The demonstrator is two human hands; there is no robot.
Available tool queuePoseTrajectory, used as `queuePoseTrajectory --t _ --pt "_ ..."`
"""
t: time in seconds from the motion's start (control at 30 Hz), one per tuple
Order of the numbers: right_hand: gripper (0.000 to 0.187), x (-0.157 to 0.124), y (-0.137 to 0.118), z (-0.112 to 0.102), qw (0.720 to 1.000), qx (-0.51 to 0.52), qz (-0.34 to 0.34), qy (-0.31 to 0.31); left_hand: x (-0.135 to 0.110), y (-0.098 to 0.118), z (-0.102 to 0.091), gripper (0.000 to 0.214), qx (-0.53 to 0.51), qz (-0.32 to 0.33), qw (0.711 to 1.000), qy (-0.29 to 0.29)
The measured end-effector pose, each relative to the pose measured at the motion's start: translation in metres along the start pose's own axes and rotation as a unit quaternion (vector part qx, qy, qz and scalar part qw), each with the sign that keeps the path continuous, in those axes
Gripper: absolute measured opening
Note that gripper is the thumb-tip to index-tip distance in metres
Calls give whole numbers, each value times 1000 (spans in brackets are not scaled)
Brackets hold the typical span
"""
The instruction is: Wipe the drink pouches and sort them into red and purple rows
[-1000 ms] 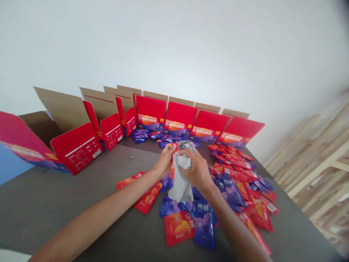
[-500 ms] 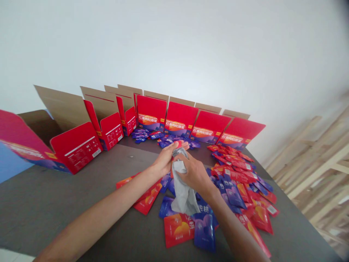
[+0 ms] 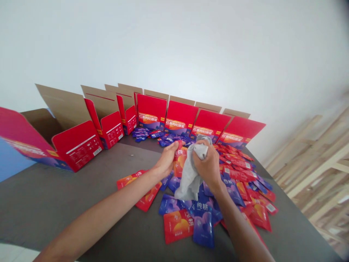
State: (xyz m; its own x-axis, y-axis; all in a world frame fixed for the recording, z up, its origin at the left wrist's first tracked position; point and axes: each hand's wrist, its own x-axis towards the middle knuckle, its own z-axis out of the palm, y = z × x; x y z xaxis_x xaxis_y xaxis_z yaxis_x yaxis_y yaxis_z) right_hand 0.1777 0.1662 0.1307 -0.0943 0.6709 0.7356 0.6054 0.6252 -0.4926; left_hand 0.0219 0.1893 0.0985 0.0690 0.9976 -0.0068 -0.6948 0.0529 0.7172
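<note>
Head view: the right hand (image 3: 208, 163) clamps a grey cloth (image 3: 191, 174) around what looks like a red sachet (image 3: 179, 156) pinched in the left hand (image 3: 169, 158), while many more sachets (image 3: 203, 229) lie loose around the cloth and open red cartons (image 3: 180, 118) stand beyond it.

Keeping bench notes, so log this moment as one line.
left hand: holds red sachet | right hand: grips grey cloth | nearby: purple sachets, dark table, open red cartons
</note>
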Motion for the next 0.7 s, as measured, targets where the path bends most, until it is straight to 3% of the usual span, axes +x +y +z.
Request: queuePoseTrajectory --t 0.07,0.17,0.33,0.47,0.6,0.7 --pt "13 2 0 -2 998 54 -9 -15 6 2 -5 18 -16 -2 1000 15" --pt "9 0 -5 0 986 141 -15 -86 13 1 -11 25 -43 -15 999 23" --pt "11 -15 -14 21 957 201 -30 -205 15 1 -12 39 -78 -26 997 6" --pt "19 -23 -18 32 951 194 -72 -230 13 7 -10 46 -90 -16 996 -21" --pt "21 -22 -18 29 940 181 -88 -275 9 8 -12 47 -77 -19 996 -41" --pt "21 -21 -16 28 959 133 -73 -241 1 1 -13 39 -46 -38 997 -51"
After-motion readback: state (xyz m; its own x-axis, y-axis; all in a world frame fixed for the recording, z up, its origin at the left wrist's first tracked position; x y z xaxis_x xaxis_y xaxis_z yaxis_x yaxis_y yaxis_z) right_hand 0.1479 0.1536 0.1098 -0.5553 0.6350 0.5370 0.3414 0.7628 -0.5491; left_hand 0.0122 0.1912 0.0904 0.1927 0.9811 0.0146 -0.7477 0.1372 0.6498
